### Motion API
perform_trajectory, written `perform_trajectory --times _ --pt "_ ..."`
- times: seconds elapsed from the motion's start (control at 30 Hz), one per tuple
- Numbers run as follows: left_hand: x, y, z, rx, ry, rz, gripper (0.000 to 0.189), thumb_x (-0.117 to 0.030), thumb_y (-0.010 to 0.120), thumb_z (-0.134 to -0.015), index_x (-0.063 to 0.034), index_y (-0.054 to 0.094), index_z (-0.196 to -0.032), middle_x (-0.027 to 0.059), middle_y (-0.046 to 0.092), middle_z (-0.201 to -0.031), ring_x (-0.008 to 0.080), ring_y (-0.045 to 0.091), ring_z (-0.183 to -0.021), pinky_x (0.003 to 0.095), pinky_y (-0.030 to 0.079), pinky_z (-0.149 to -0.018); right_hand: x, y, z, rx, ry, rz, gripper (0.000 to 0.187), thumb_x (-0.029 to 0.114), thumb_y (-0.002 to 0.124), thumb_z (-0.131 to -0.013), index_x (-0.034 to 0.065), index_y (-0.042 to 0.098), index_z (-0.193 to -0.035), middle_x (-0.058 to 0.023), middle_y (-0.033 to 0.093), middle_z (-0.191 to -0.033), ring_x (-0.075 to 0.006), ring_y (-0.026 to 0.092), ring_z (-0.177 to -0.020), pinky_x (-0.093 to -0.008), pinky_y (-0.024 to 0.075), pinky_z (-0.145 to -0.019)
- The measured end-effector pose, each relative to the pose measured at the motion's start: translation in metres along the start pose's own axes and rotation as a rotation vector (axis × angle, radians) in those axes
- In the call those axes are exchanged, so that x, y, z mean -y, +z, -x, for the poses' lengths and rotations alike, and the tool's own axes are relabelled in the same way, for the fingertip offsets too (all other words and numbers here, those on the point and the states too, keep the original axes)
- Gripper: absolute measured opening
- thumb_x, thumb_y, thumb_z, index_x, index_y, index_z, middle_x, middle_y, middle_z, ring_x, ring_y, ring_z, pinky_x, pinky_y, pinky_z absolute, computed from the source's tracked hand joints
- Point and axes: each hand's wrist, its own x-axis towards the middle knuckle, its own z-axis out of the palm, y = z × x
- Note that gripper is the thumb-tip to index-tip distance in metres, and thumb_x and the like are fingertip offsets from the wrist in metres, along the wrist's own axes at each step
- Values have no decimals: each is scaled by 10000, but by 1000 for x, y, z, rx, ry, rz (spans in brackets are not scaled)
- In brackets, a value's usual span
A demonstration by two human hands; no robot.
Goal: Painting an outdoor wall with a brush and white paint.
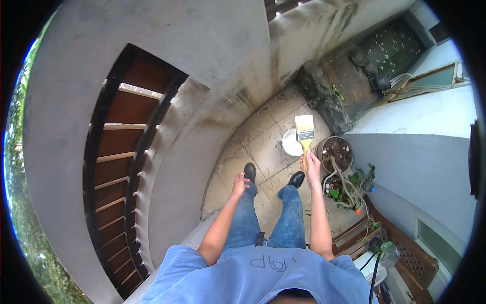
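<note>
A wide flat paintbrush (305,131) with pale bristles, a metal ferrule and a yellow wooden handle is upheld in my right hand (312,167), bristles pointing away from me. Just beyond, partly behind the brush, a round white container (291,143) stands on the tiled floor; whether its white inside is paint or something else I cannot tell. My left hand (240,184) hangs in front of my left thigh with its fingers loosely bent, holding nothing that shows. It is apart from the brush and the container.
A curved concrete wall (182,152) with wooden slats (121,140) borders the left. Beyond the container lies a dark rock (326,98) beside a shallow pool (395,45). Potted plants (336,152) stand close to my right hand. A wooden bench (410,254) is at the lower right.
</note>
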Motion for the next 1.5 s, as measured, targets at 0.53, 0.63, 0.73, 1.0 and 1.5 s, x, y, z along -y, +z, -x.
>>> perform_trajectory --times 0.53,0.63,0.73,1.0,1.5 --pt "-275 -87 122 -168 818 -8 332 -309 378 -945 -57 475 -1140 53 576 -884 123 541 -744 248 434 -680 248 236 31 85 -614 153 387 265 596 -858 32 558 -1165 -8 610 -688 -24 490 -544 -172 372 -481" --pt "-373 -120 224 -538 1336 -316 182 -104 488 -883 -12 539 -1031 99 596 -885 190 572 -818 302 440 -761 279 240 41 79 -713 238 408 241 594 -858 36 522 -1203 -33 650 -747 -39 558 -653 -181 419 -586" --pt "-459 -152 293 -953 1762 -351 147 -10 489 -843 -17 560 -972 102 590 -851 206 573 -796 304 446 -756 312 230 44 43 -822 213 407 191 610 -839 55 521 -1212 -62 668 -774 -48 589 -677 -209 450 -621" --pt "-567 -254 324 -1729 1376 -645 238 -241 484 -846 -85 548 -1013 57 616 -826 224 576 -822 399 389 -787 391 257 69 73 -1150 268 311 181 601 -833 89 588 -1130 -177 647 -909 -199 659 -759 -302 504 -672" --pt "-569 -246 311 -1853 1034 -548 377 -387 431 -862 -56 469 -1040 70 608 -773 273 572 -839 456 316 -833 353 249 14 -8 -1095 625 304 220 559 -839 192 580 -1141 -187 617 -744 -332 617 -711 -400 486 -632"
